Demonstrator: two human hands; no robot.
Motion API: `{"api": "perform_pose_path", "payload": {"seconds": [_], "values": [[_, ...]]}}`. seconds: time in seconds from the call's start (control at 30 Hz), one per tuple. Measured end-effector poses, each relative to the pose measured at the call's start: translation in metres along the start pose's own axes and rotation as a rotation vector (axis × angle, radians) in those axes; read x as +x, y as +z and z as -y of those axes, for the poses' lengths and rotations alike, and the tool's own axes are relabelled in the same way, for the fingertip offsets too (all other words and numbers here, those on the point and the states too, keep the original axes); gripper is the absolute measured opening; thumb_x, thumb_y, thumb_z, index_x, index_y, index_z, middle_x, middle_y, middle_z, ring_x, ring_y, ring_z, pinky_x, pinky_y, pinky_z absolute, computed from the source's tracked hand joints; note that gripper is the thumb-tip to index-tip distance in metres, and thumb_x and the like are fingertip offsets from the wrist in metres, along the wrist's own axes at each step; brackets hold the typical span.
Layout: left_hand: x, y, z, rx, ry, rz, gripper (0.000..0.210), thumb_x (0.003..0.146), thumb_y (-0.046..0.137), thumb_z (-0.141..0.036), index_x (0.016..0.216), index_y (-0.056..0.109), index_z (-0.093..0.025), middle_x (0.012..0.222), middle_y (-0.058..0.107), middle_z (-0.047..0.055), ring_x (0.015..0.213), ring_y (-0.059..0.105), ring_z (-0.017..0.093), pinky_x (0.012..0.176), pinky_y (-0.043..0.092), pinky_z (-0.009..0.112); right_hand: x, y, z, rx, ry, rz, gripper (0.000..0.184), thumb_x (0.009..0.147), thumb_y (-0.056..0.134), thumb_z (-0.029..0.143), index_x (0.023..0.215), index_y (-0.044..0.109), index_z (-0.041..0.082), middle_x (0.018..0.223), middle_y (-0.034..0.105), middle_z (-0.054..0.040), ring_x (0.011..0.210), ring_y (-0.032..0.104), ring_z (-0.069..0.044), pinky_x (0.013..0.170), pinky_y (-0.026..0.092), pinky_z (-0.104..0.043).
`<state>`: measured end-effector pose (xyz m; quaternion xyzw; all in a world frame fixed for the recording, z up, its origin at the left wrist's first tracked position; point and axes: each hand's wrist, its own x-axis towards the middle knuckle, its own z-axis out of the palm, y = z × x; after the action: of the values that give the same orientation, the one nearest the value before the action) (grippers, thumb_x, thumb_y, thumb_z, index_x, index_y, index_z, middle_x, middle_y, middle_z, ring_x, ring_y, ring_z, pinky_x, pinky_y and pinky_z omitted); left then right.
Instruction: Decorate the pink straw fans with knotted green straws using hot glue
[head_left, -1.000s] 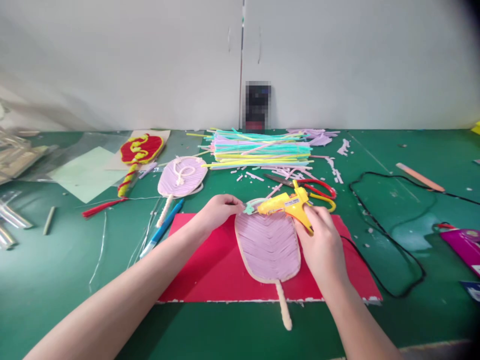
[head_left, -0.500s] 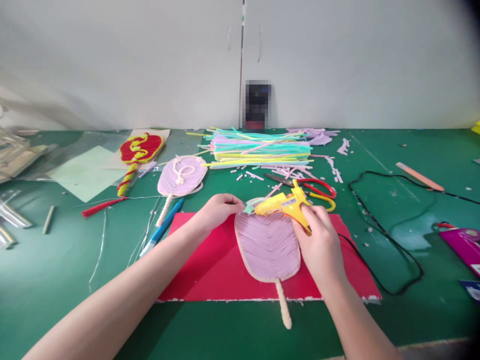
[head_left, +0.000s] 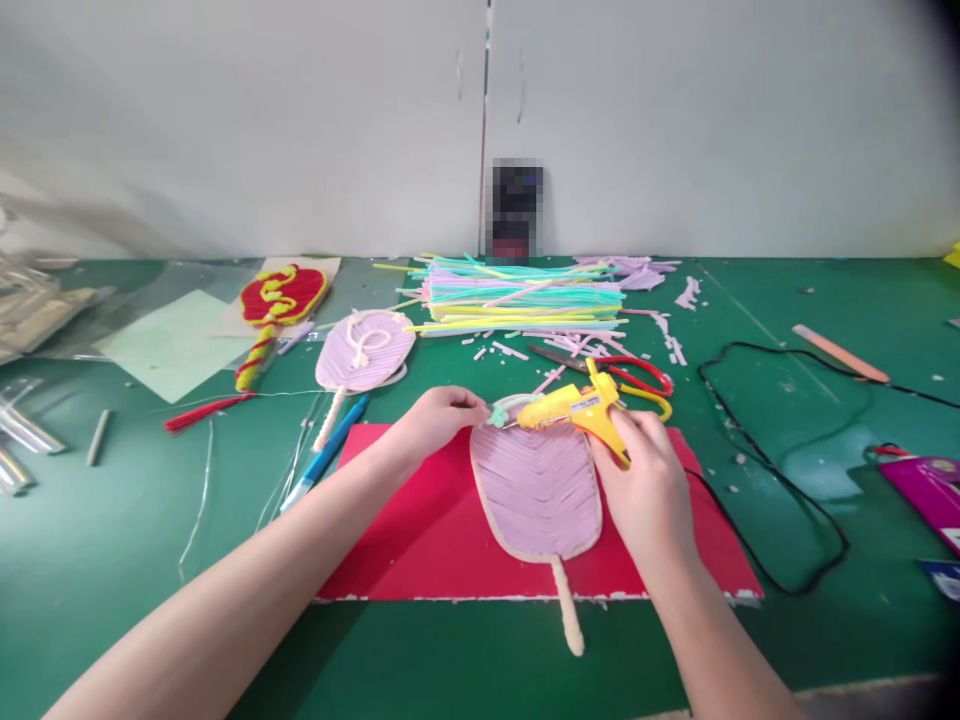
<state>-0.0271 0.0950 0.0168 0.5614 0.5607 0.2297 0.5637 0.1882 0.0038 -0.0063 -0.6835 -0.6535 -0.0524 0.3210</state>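
Note:
A lilac straw-woven fan (head_left: 536,490) with a cream rim and handle lies on a red sheet (head_left: 420,530). My right hand (head_left: 645,490) grips a yellow glue gun (head_left: 574,408), its nozzle pointing left at the fan's top edge. My left hand (head_left: 435,420) pinches a small pale green piece (head_left: 496,414) at that same top edge, right at the nozzle tip. The gun's black cord (head_left: 780,470) trails off to the right over the green table.
A stack of coloured straws (head_left: 525,295) lies behind, with red-and-yellow-handled scissors (head_left: 630,380) and straw offcuts. To the left sit another lilac fan (head_left: 364,350), a red-and-yellow fan (head_left: 281,300), a blue pen (head_left: 326,455), a red tassel (head_left: 206,412). A purple item (head_left: 926,490) is at right.
The glue gun shifted slightly left and then back right at the fan's top edge. My left hand stays pinching the small green piece.

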Motion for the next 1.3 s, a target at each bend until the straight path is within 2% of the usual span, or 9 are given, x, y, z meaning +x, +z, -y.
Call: {"api": "perform_pose_path", "payload": {"seconds": [0.27, 0.5, 0.7, 0.8, 0.87, 0.93, 1.03, 1.13, 1.3], "values": [[0.002, -0.001, 0.002, 0.113, 0.063, 0.034, 0.022, 0.059, 0.061, -0.035, 0.069, 0.063, -0.015, 0.071, 0.063, 0.001, 0.074, 0.056, 0.017, 0.072, 0.040, 0.028, 0.003, 0.000, -0.004, -0.033, 0.024, -0.060, 0.032, 0.080, 0.053, 0.034, 0.107, 0.056, 0.018, 0.092, 0.059, -0.0086, 0.084, 0.059, -0.023, 0.066, 0.051, -0.033], [-0.002, -0.001, 0.000, 0.212, 0.106, 0.045, 0.023, 0.064, 0.059, -0.038, 0.072, 0.063, -0.016, 0.070, 0.060, 0.000, 0.069, 0.052, 0.014, 0.064, 0.038, 0.026, 0.003, -0.001, -0.003, -0.024, 0.031, -0.070, 0.029, 0.078, 0.054, 0.033, 0.104, 0.056, 0.020, 0.090, 0.058, -0.0081, 0.082, 0.058, -0.023, 0.062, 0.049, -0.032], [-0.003, -0.006, -0.004, 0.199, 0.109, 0.085, 0.025, 0.067, 0.060, -0.039, 0.075, 0.061, -0.016, 0.075, 0.062, 0.001, 0.073, 0.054, 0.015, 0.066, 0.041, 0.026, 0.006, -0.003, -0.002, 0.041, 0.006, -0.133, 0.027, 0.078, 0.054, 0.032, 0.103, 0.056, 0.019, 0.088, 0.056, -0.0086, 0.082, 0.058, -0.023, 0.066, 0.050, -0.034], [-0.010, -0.008, -0.015, 0.288, 0.196, -0.044, 0.028, 0.075, 0.054, -0.042, 0.080, 0.062, -0.016, 0.081, 0.064, 0.004, 0.077, 0.055, 0.016, 0.072, 0.042, 0.028, 0.007, -0.006, 0.004, 0.104, -0.022, -0.120, 0.026, 0.077, 0.056, 0.030, 0.100, 0.055, 0.019, 0.089, 0.056, -0.0083, 0.083, 0.058, -0.022, 0.070, 0.051, -0.035], [-0.021, -0.008, -0.027, 0.363, 0.349, -0.241, 0.027, 0.082, 0.048, -0.040, 0.086, 0.061, -0.016, 0.086, 0.063, 0.004, 0.079, 0.054, 0.016, 0.074, 0.042, 0.029, 0.006, -0.009, 0.009, 0.161, -0.063, -0.089, 0.027, 0.077, 0.057, 0.029, 0.101, 0.054, 0.018, 0.090, 0.056, -0.0089, 0.085, 0.057, -0.022, 0.072, 0.051, -0.035], [-0.036, -0.005, -0.039, 0.413, 0.527, -0.293, 0.024, 0.086, 0.045, -0.035, 0.091, 0.060, -0.017, 0.094, 0.061, 0.005, 0.088, 0.054, 0.016, 0.079, 0.043, 0.029, 0.005, -0.010, 0.013, 0.214, -0.110, -0.047, 0.030, 0.076, 0.057, 0.028, 0.104, 0.052, 0.017, 0.092, 0.055, -0.0094, 0.086, 0.057, -0.022, 0.072, 0.051, -0.034], [-0.056, 0.002, -0.050, 0.438, 0.674, -0.172, 0.023, 0.089, 0.043, -0.032, 0.099, 0.060, -0.019, 0.101, 0.059, 0.005, 0.094, 0.054, 0.016, 0.082, 0.044, 0.028, 0.001, -0.010, 0.016, 0.263, -0.176, 0.007, 0.032, 0.076, 0.057, 0.029, 0.106, 0.051, 0.017, 0.093, 0.055, -0.0095, 0.088, 0.058, -0.023, 0.070, 0.052, -0.033], [-0.065, 0.008, -0.051, 0.466, 0.706, -0.089, 0.024, 0.089, 0.044, -0.029, 0.106, 0.059, -0.022, 0.103, 0.058, 0.005, 0.096, 0.054, 0.017, 0.083, 0.045, 0.028, -0.002, -0.010, 0.016, 0.307, -0.202, 0.073, 0.033, 0.079, 0.055, 0.029, 0.109, 0.049, 0.018, 0.096, 0.055, -0.0097, 0.090, 0.058, -0.023, 0.071, 0.053, -0.034], [-0.063, 0.010, -0.046, 0.505, 0.732, -0.044, 0.025, 0.090, 0.042, -0.026, 0.107, 0.060, -0.024, 0.103, 0.057, 0.006, 0.095, 0.055, 0.017, 0.083, 0.047, 0.029, -0.004, -0.011, 0.017, 0.392, -0.214, 0.187, 0.031, 0.082, 0.051, 0.027, 0.112, 0.048, 0.019, 0.099, 0.054, -0.0103, 0.092, 0.058, -0.022, 0.072, 0.053, -0.033]]}}
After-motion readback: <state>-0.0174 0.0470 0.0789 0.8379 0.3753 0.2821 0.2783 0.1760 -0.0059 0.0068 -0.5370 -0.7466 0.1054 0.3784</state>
